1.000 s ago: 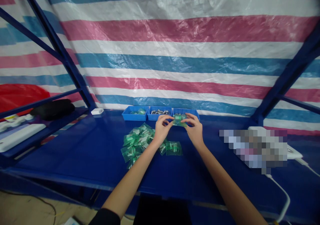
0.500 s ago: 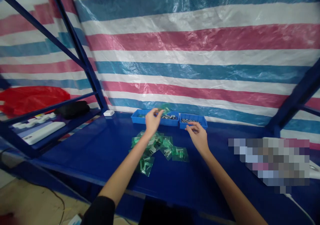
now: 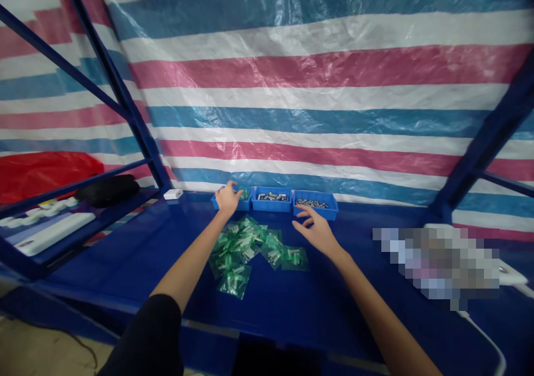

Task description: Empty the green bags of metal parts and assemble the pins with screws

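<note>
My left hand [image 3: 227,198] reaches out over the left blue tray [image 3: 247,205], fingers apart, with a small green packet [image 3: 245,193] lying in the tray just past its fingertips. Nearer to me, my right hand [image 3: 315,231] hovers open and holds nothing, close to the right edge of a pile of green packets [image 3: 241,249] on the blue table. The middle blue tray [image 3: 272,206] and the right blue tray [image 3: 316,213] hold small grey metal parts.
A striped tarp hangs behind the blue table [image 3: 137,253]. A small white box [image 3: 173,194] sits at the back left. A side shelf holds a black pouch [image 3: 109,189] and white items [image 3: 50,226]. A white cable [image 3: 484,331] runs at the right.
Both hands held one green packet over the trays. My left hand then carried it left to the left tray, and my right hand let go and dropped back toward the pile.
</note>
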Demonstrator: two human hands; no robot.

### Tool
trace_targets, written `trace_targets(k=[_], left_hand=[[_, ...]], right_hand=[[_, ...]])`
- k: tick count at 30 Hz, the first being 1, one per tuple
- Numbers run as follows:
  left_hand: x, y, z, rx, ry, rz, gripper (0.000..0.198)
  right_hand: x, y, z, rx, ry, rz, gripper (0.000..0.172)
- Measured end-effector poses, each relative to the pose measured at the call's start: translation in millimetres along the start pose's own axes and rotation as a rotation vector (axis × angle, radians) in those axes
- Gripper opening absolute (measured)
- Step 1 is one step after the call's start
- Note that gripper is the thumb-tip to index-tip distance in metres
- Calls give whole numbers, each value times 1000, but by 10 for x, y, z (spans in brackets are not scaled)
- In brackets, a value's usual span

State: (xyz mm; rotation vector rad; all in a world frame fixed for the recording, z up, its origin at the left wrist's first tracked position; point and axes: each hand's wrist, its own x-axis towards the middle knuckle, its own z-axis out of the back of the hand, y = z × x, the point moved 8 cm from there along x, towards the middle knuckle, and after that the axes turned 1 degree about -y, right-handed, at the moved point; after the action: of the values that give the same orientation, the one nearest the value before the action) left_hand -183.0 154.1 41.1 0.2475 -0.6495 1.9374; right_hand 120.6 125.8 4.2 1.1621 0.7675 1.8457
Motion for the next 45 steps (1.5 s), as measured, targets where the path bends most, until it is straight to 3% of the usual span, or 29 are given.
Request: trace_targets(k=[6, 9, 11, 14, 16, 20, 22, 24, 28, 30, 33, 35, 39, 45], left_hand=[[-17, -37, -157, 76, 71, -62, 24], [-56, -107, -105, 84, 67, -108, 31], [-174, -259, 22, 88, -4, -170, 34], [-621, -609, 250, -41, -109, -293, 35], [-1065, -852, 302, -162, -64, -387, 32], [-1930, -1204, 193, -270, 131, -638, 27], [-2147, -1219, 104, -276, 183, -688, 28], [-2210, -1173, 18, -268, 214, -686, 30], [-2205, -1147, -69, -250, 244, -712, 34], [-2228, -1176, -82, -249, 258, -745, 36], [-2257, -1192, -101, -241, 262, -751, 38], [-2261, -1182, -124, -229, 264, -736, 39], [-2251, -1164, -173, -210, 283, -722, 40], [-2232, -1144, -166, -193, 257, -709, 41]], right_hand=[[-88, -17, -174, -279, 244, 34, 26], [-95, -19, -196, -330, 280, 38, 25], [-88, -38, -188, -362, 278, 27, 24], [-70, -56, -173, -362, 283, 27, 24], [-53, -57, -144, -365, 279, 24, 22], [-57, 12, 0, -406, 205, 21, 17], [-140, 102, 132, -381, 137, 33, 17], [-303, 218, 330, -317, 71, 61, 19], [-751, 368, 1004, -239, -37, 143, 21], [-929, 254, 1488, -260, -130, 105, 24], [-1116, -113, 2204, -292, -311, 21, 26], [-1189, -408, 2489, -349, -330, -32, 32], [-1274, -774, 2642, -499, -250, -28, 37], [-1329, -954, 2523, -658, -132, -46, 40]])
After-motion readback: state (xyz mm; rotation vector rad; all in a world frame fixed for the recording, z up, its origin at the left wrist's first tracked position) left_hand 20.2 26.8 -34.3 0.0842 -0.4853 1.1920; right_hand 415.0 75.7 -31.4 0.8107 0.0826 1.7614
